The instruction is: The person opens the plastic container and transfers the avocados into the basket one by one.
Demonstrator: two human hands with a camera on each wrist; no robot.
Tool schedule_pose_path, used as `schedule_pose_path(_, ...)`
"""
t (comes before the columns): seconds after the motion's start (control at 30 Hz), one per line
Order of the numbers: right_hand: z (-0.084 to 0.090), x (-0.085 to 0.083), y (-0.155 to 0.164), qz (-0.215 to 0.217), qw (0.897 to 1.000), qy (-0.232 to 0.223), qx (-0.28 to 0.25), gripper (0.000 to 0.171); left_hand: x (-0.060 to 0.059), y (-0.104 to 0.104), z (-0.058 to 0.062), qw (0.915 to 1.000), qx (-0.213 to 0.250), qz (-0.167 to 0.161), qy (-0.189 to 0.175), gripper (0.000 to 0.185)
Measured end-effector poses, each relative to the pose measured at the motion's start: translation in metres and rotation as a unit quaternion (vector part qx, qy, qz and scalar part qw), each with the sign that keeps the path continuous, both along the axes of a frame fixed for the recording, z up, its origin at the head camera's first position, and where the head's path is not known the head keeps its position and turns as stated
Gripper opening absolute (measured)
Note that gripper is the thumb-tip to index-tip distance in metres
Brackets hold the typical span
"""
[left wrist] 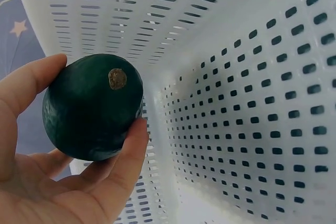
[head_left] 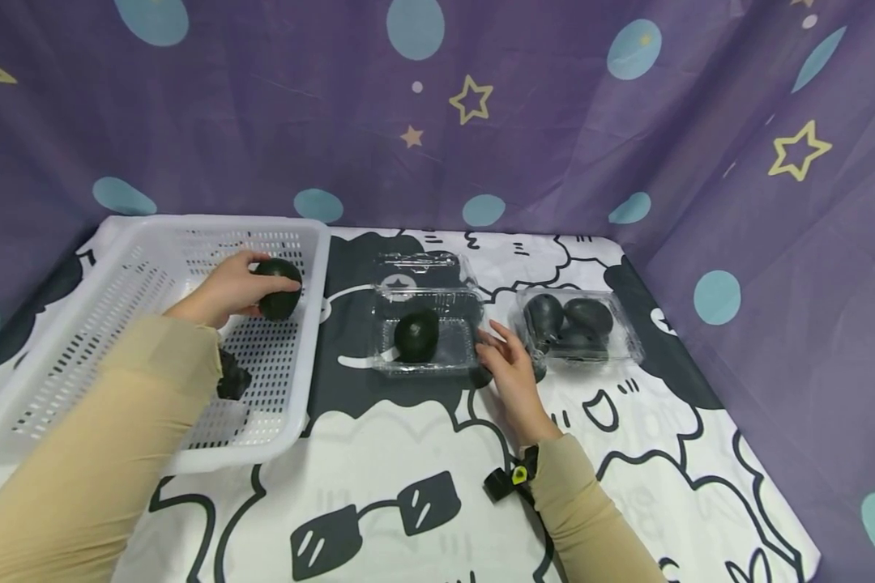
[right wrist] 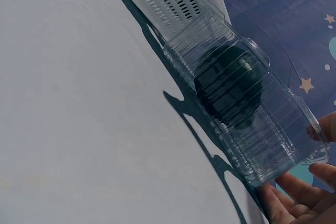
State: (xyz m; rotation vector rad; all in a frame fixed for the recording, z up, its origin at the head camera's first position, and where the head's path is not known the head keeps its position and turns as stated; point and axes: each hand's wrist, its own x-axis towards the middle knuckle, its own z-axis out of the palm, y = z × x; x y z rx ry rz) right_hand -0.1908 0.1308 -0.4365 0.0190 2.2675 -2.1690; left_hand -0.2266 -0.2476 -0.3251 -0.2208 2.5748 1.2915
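Dark green avocado (head_left: 278,289), stem scar up, cupped in left hand (head_left: 226,289) with thumb and fingers (left wrist: 128,156) curled round it, held low inside white perforated basket (head_left: 66,340) at 10 o'clock on the table (head_left: 627,453); grip likely suited to setting fruit down gently. Clear plastic clamshell (head_left: 426,332), lid open toward 12 o'clock, at centre; one avocado (head_left: 416,336) inside. Right hand (head_left: 510,368) at clamshell's 3 o'clock edge, fingers fairly straight against the rim, apparently steadying the light tray. Second clamshell (head_left: 579,328), closed, at 2 o'clock, holding several avocados.
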Motion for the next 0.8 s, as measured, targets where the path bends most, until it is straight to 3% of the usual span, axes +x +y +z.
schedule_pose_path(0.4, -0.001, -0.001, 0.000, -0.001, 1.000, -0.002, 0.000, 0.055, -0.001, -0.001, -0.009, 0.9999, 0.014, -0.002, -0.003, 0.094)
schedule_pose_path(0.8, -0.001, -0.001, 0.000, 0.000, 1.000, -0.003, -0.002, 0.055, 0.001, -0.003, -0.013, 0.9994, 0.011, -0.007, -0.033, 0.096)
